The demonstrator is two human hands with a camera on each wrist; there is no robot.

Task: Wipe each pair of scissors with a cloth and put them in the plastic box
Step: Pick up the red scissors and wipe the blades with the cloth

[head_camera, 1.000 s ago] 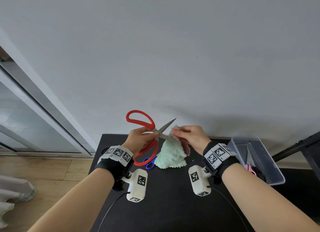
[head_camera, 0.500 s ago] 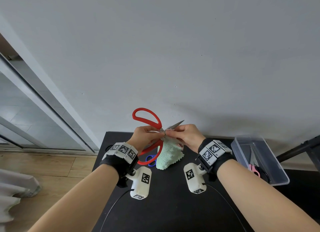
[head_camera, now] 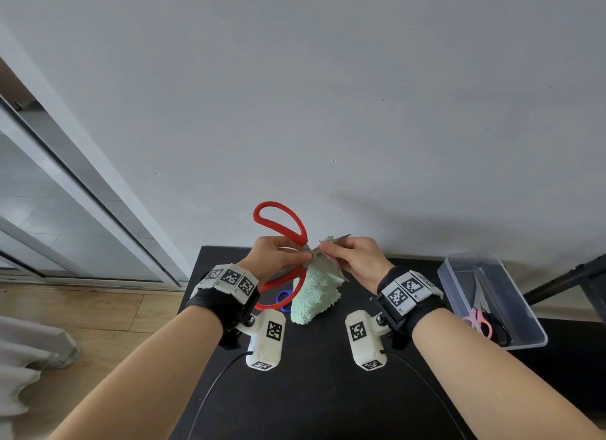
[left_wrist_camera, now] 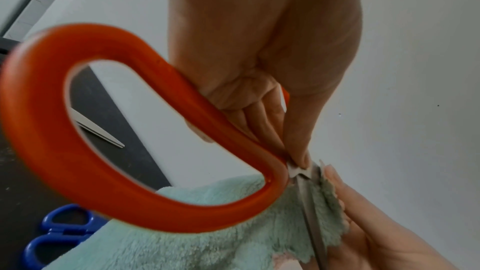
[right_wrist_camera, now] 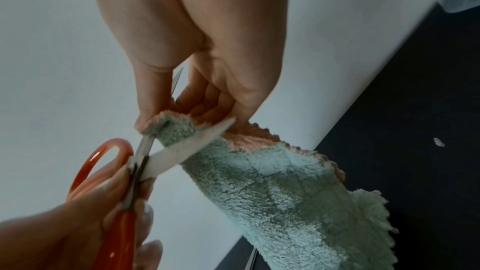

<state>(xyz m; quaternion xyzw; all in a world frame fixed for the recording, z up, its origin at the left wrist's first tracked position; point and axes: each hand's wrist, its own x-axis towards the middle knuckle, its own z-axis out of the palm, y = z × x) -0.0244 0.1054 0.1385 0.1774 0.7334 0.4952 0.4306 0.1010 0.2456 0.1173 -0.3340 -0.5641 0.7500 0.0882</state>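
My left hand [head_camera: 278, 256] grips the red-handled scissors [head_camera: 282, 224] near the pivot, blades spread, above the black table [head_camera: 314, 390]. The big red loop [left_wrist_camera: 78, 130] fills the left wrist view. My right hand [head_camera: 354, 259] pinches the pale green cloth [head_camera: 314, 295] around one blade close to the pivot; the blade tip [head_camera: 344, 237] pokes out past the fingers. In the right wrist view the cloth [right_wrist_camera: 285, 182] hangs down from the fingers [right_wrist_camera: 148, 114] and both blades cross at the pivot [right_wrist_camera: 137, 163]. A clear plastic box [head_camera: 537, 334] at the right holds pink and black scissors [head_camera: 482, 321].
Blue-handled scissors [head_camera: 283, 297] lie on the table under the cloth and red handles; their loops [left_wrist_camera: 57, 231] show in the left wrist view. A white wall stands right behind the table. A black stand [head_camera: 564, 282] is at far right, wooden floor at left.
My right hand has slid the cloth along the blade toward the pivot, so less blade sticks out. Both hands and the scissors have drifted slightly right and closer together.
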